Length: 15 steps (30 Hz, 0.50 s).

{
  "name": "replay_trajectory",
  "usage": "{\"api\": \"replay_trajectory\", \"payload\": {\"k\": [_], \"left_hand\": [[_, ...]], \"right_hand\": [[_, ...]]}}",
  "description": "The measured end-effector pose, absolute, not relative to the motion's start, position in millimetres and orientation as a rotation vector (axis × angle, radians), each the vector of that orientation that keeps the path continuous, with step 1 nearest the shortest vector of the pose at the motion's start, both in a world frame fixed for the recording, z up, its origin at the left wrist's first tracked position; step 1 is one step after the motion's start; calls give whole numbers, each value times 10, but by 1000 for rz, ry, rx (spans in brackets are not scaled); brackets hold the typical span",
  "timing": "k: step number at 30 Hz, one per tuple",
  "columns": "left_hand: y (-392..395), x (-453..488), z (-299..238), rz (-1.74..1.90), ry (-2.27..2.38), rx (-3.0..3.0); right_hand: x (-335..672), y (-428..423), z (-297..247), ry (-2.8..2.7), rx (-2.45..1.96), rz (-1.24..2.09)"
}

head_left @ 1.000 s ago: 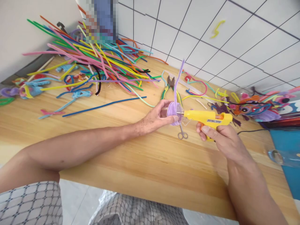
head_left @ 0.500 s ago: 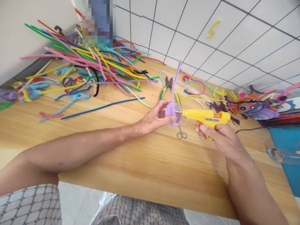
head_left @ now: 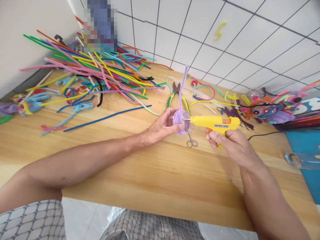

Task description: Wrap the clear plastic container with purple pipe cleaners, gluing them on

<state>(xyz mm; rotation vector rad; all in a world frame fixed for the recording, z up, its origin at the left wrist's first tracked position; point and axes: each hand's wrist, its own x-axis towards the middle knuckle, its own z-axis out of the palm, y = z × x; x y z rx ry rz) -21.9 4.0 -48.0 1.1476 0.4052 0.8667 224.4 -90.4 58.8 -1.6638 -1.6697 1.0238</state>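
My left hand (head_left: pixel 166 126) is closed around a clear plastic cup-like piece (head_left: pixel 186 126) wrapped in coils of purple pipe cleaner (head_left: pixel 177 119). One loose end of the pipe cleaner sticks straight up from the coils. In my right hand (head_left: pixel 228 140) is a yellow hot glue gun (head_left: pixel 208 122), gripped by its handle. Its metal nozzle points left and meets the coils, or comes very close to them. Behind the wrapped piece lie pliers (head_left: pixel 185 101) with green and yellow handles. Small scissors (head_left: pixel 192 142) lie just in front, their blades partly hidden.
A heap of coloured pipe cleaners (head_left: pixel 105 71) spreads over the back left of the wooden table (head_left: pixel 140 180). A blue pipe cleaner (head_left: pixel 107 118) lies in front. Colourful craft figures (head_left: pixel 265 108) stand at right, near a dark cord (head_left: pixel 265 134) and a clear bottle (head_left: pixel 303 161). A tiled wall (head_left: pixel 200 33) borders the back.
The view has shifted slightly, so most things sit a little further left. Both hands keep their grips, and the nozzle stays at the purple coils.
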Motion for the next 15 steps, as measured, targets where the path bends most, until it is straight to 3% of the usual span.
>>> {"api": "replay_trajectory", "payload": {"k": [15], "left_hand": [[35, -243, -431, 833, 420, 1174]], "right_hand": [[2277, -920, 582, -1662, -1682, 1037]]}}
